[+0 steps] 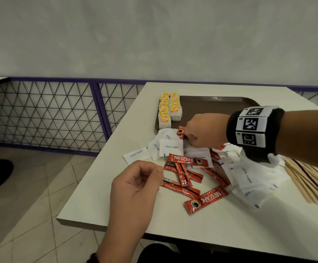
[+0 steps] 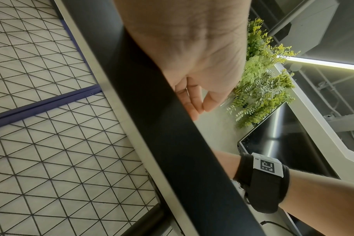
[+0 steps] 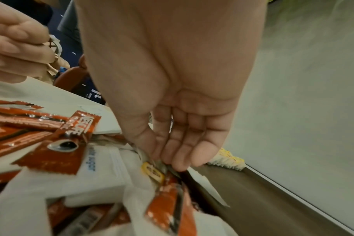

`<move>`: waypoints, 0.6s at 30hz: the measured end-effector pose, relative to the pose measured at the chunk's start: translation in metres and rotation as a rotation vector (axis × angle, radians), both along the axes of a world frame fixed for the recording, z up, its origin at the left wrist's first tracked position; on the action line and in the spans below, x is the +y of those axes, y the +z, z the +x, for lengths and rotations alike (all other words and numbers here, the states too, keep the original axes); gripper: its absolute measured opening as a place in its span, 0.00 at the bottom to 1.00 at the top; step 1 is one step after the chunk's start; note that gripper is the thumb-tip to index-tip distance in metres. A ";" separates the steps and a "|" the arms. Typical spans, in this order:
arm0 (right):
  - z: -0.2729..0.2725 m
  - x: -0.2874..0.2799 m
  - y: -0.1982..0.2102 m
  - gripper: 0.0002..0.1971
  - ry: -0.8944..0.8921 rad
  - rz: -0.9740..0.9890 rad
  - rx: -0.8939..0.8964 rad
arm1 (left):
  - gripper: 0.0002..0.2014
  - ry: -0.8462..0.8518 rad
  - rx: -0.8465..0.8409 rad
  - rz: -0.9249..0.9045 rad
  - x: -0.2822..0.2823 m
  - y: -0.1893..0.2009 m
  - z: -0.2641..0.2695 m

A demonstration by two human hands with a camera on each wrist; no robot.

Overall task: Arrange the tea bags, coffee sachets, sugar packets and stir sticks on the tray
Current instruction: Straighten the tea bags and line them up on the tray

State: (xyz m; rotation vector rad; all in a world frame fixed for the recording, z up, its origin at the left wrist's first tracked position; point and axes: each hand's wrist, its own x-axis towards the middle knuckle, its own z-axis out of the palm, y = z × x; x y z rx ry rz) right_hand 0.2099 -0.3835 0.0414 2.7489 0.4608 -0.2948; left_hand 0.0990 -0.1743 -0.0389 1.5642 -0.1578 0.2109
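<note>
A brown tray [image 1: 220,105] lies at the back of the white table, with yellow-tagged tea bags [image 1: 168,109] in two rows at its left end. My right hand [image 1: 190,137] reaches across and pinches the end of a red coffee sachet [image 1: 180,132] at the tray's near left corner; the right wrist view shows the fingertips [image 3: 180,164] on that sachet [image 3: 170,206]. My left hand [image 1: 154,173] hovers at the pile's left edge, fingers loosely curled, holding nothing. Red coffee sachets [image 1: 184,175] and white sugar packets [image 1: 171,147] lie mixed in front of the tray. Wooden stir sticks [image 1: 309,179] lie at the right.
The table's left edge [image 1: 105,162] drops to a tiled floor, with a purple-framed mesh railing [image 1: 50,114] beyond. A grey wall stands behind the table. The left wrist view shows a green plant [image 2: 263,83] and a dark screen [image 2: 283,140].
</note>
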 end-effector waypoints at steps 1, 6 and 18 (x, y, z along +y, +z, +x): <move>0.000 -0.003 0.000 0.13 -0.012 0.018 0.012 | 0.08 0.003 0.000 0.002 0.000 0.000 0.000; 0.006 -0.009 -0.008 0.16 -0.069 0.112 0.040 | 0.09 -0.003 0.006 0.018 -0.001 0.001 -0.001; -0.012 0.010 0.006 0.14 0.013 -0.089 -0.031 | 0.08 -0.007 -0.031 0.051 -0.002 0.000 -0.002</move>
